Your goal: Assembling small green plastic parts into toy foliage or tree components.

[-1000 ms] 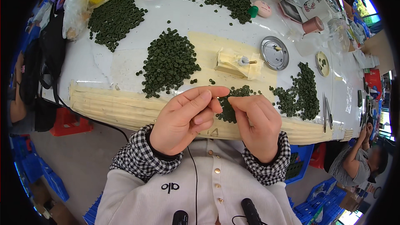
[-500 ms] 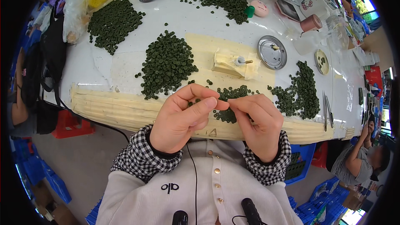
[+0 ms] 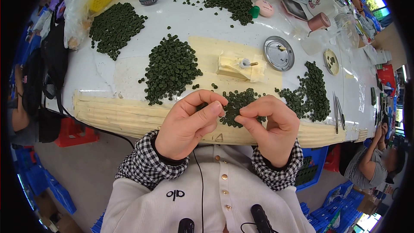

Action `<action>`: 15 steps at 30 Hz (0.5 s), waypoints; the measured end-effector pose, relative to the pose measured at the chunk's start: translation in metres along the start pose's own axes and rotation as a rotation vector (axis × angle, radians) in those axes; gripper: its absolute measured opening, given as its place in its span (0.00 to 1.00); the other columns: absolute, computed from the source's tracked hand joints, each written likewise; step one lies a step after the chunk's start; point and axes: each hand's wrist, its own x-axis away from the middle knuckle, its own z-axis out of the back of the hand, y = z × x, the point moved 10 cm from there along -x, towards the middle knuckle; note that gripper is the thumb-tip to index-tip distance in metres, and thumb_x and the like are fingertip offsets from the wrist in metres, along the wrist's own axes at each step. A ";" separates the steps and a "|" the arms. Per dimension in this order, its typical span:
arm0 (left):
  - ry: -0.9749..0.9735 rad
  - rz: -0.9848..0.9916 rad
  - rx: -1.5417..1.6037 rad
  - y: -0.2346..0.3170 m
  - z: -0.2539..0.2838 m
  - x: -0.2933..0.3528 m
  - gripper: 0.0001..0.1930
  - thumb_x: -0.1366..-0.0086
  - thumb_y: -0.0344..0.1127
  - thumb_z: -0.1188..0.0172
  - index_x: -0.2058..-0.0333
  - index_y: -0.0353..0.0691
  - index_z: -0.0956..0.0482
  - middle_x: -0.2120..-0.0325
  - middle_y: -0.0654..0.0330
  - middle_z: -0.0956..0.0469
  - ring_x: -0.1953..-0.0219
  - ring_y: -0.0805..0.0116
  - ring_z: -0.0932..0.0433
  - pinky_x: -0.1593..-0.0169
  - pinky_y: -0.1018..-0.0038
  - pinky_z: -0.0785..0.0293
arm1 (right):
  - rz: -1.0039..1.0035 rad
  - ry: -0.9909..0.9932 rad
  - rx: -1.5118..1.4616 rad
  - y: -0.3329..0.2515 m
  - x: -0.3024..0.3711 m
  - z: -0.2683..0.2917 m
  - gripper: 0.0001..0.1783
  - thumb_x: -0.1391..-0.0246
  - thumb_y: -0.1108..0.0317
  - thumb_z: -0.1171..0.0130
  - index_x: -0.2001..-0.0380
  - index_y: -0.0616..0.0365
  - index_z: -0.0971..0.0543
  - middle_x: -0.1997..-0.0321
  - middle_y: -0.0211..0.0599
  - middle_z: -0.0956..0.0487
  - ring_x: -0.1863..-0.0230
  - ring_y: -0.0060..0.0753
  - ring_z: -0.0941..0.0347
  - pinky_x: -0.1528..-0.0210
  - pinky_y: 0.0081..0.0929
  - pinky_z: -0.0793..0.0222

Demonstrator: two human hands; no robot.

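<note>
Both hands are raised over the near table edge, just in front of a loose patch of small dark-green round plastic parts. Thumb and forefinger of my left hand are pressed together in a pinch, the other fingers curled in. Facing it, my right hand is bent into a pinch too, its thumb and forefinger tips close together. Whatever either pinch holds is too small or hidden to name. Left of centre lies a large heap of the green parts, and to the right a long heap.
Behind the hands stands a taped block with a short metal post. Nearby are a round metal lid, a small dish and tweezers. More green parts lie far left. A blue crate sits below the table edge.
My hands have drawn apart; their fingertips were meeting and now have a gap between them. The right hand has shifted slightly right.
</note>
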 end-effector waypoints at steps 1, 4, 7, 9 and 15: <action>0.010 0.011 0.003 0.000 0.001 0.000 0.10 0.29 0.31 0.46 0.53 0.34 0.24 0.63 0.59 0.19 0.80 0.85 0.43 0.76 0.86 0.45 | -0.016 -0.003 -0.026 0.001 0.000 -0.001 0.09 0.60 0.82 0.30 0.72 0.63 0.18 0.71 0.37 0.18 0.73 0.27 0.24 0.69 0.21 0.29; 0.029 0.037 0.011 0.000 -0.001 0.001 0.10 0.30 0.31 0.46 0.53 0.34 0.24 0.64 0.59 0.20 0.80 0.85 0.42 0.76 0.86 0.45 | -0.045 -0.017 -0.021 0.002 -0.001 -0.005 0.09 0.58 0.82 0.31 0.70 0.63 0.18 0.69 0.37 0.18 0.72 0.27 0.24 0.68 0.21 0.29; 0.039 0.041 0.007 0.003 -0.004 0.001 0.11 0.30 0.30 0.45 0.52 0.33 0.24 0.64 0.59 0.19 0.80 0.85 0.42 0.76 0.86 0.45 | 0.018 -0.001 0.038 -0.002 -0.001 -0.006 0.07 0.55 0.81 0.33 0.69 0.64 0.19 0.69 0.37 0.19 0.71 0.27 0.24 0.68 0.21 0.29; 0.053 0.034 -0.008 0.004 -0.004 0.001 0.12 0.31 0.29 0.45 0.51 0.34 0.24 0.64 0.59 0.19 0.80 0.86 0.42 0.76 0.86 0.45 | 0.029 0.018 0.041 0.000 -0.001 -0.006 0.06 0.53 0.81 0.35 0.69 0.65 0.19 0.69 0.37 0.19 0.70 0.26 0.24 0.68 0.20 0.29; 0.066 0.024 -0.051 0.001 0.001 0.002 0.10 0.32 0.28 0.43 0.53 0.36 0.22 0.64 0.58 0.18 0.80 0.87 0.42 0.77 0.86 0.46 | -0.050 0.039 -0.032 0.004 -0.001 -0.007 0.07 0.52 0.83 0.38 0.68 0.65 0.19 0.68 0.36 0.20 0.70 0.25 0.25 0.67 0.20 0.29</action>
